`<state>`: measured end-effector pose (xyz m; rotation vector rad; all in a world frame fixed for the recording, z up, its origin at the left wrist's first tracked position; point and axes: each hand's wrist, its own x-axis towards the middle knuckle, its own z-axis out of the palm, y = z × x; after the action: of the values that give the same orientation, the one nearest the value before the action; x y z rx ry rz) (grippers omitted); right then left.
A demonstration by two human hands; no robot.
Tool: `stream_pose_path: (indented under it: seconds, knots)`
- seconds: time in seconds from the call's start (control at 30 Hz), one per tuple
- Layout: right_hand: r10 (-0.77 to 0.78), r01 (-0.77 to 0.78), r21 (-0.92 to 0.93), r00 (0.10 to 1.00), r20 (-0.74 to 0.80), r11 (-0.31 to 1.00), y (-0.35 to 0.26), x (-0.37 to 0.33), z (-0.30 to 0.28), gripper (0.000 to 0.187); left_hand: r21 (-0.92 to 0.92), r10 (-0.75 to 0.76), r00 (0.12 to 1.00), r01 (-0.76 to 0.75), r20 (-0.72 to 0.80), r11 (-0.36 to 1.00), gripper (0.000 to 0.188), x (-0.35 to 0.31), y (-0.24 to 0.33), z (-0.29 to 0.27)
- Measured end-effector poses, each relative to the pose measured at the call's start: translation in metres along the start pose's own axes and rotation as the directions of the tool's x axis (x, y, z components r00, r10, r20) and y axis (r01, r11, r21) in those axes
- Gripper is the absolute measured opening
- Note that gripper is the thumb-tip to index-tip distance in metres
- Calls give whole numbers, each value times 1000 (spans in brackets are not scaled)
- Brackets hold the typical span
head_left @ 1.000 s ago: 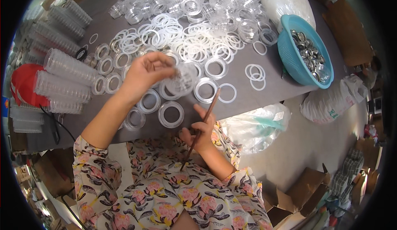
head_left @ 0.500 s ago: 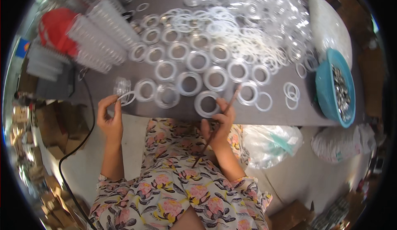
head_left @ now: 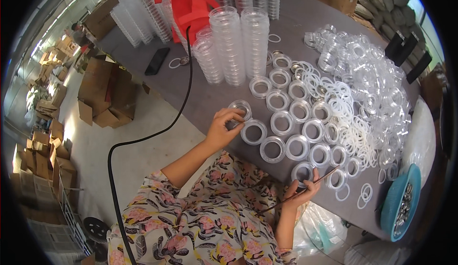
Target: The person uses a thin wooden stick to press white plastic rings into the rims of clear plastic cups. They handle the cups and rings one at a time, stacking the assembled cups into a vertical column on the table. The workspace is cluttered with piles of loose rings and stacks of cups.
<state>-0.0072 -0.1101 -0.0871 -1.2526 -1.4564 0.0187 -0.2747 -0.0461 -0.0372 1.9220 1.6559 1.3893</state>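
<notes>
Clear rings [head_left: 287, 148]: spread along the near edge of the surface [head_left: 305, 19], between the two hands; lying flat, mostly side by side, probably so each is easy to reach.
Brown stick [head_left: 272, 208]: slanting through the right hand [head_left: 304, 194], its fingers bent around it; that hold probably leaves the fingertips some freedom. They are beside the nearest ring; contact cannot be told.
Left hand [head_left: 222, 130]: curled at the near side of a low clear stack [head_left: 247, 110], fingers and thumb drawn toward each other; whether they pinch anything cannot be told.
Blue basket [head_left: 384, 210]: right end, holding small metallic pieces [head_left: 405, 204], its wall likely there to contain them.
White flat rings [head_left: 355, 138]: loosely heaped beyond the clear ones, presumably within reach.
Clear towers [head_left: 229, 41]: stacked upright, likely to save room, beside a red bag [head_left: 191, 7].
Clear pieces [head_left: 365, 69]: piled loosely at the far right.
</notes>
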Motion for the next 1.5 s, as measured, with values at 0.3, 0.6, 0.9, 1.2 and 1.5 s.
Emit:
stream_pose_path:
  seconds: [0.3,0.6,0.9,1.2,1.5]
  knots:
    - [-48,49,-47,998,30,998,2,1,2,22,-642,-592,777,568,213,514,12,10,-19,-15]
    - [-83,87,-77,995,48,993,4,1,1,24,-615,-640,731,623,237,483,13,38,-30,-22]
    - [-107,112,-119,993,50,987,4,2,1,24,-388,-556,831,520,23,761,13,33,-36,-15]
    - [-93,100,-123,994,60,987,3,2,0,24,-223,-402,915,386,-31,895,17,28,-51,-12]
    - [-87,91,-94,995,54,991,4,3,0,24,42,-26,998,28,-53,999,26,25,-13,-4]
